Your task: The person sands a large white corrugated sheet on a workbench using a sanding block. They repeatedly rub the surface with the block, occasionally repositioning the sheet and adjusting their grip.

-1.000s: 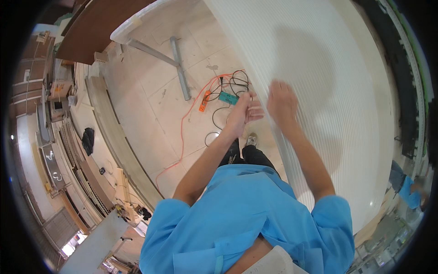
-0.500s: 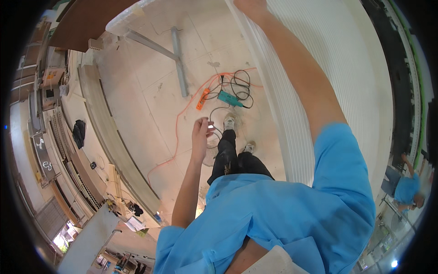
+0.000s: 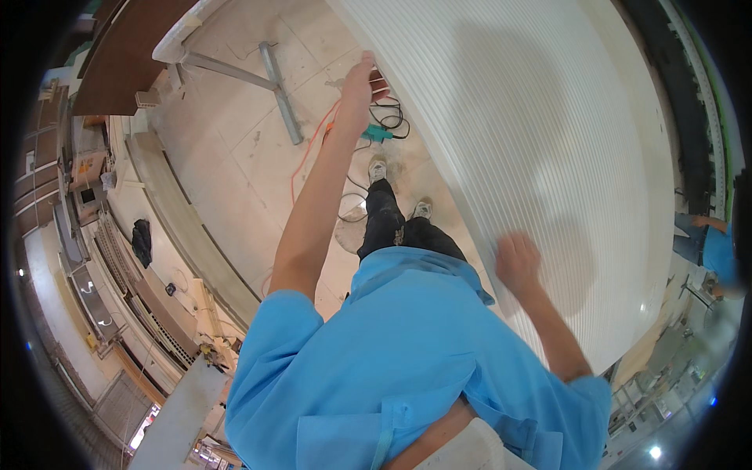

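A long white panel with fine parallel ribs stretches away on my right. My right hand is curled closed over its near left part, slightly blurred. Whether anything is inside those fingers, or whether they touch the ribs, I cannot tell. My left hand reaches forward beside the panel's left edge, with its fingers apart and gaps showing between them. No held thing can be made out there. Partly behind that hand, on the floor, lie a teal power tool and a looped black cord.
An orange cord runs over the tiled floor. A grey metal stand leg is ahead on the left. Long boards and stacked material line the left side. Another person in blue is at the far right.
My right hand has come back from the far left edge of the panel to its near part. My left hand has moved forward to the panel's edge. My view has shifted.
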A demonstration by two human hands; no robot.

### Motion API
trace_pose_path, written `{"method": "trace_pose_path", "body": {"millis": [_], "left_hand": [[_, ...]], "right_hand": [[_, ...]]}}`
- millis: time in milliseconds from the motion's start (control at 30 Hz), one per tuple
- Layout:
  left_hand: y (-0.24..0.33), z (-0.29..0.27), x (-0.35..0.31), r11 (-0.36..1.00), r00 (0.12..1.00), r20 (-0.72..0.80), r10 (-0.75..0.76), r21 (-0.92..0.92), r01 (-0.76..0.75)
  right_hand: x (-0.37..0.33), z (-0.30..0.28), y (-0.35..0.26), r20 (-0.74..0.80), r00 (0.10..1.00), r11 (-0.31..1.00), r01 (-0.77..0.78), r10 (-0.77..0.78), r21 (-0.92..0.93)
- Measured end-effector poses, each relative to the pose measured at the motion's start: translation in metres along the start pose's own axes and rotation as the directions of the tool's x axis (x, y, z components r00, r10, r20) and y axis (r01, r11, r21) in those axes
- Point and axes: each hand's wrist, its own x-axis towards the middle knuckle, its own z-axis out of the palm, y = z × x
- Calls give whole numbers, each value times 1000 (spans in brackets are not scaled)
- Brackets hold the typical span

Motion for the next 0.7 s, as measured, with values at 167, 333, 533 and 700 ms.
{"method": "trace_pose_path", "body": {"millis": [167, 333, 533, 700], "left_hand": [[-1, 11, 3, 998, 998, 14, -66, 8, 66], [4, 7, -2, 999, 995, 94, -26, -37, 30], [0, 3, -1, 973, 980, 159, -122, -178, 150], [-5, 3, -2, 964, 975, 212, -59, -243, 111]], "right_hand": [[-83, -28, -3, 20, 995, 994, -97, 96, 43], [89, 31, -7, -90, 993, 997, -67, 70, 33], [467, 103, -24, -263, 955, 989, 148, -139, 16], [697, 135, -41, -274, 951, 988, 152, -143, 10]]}}
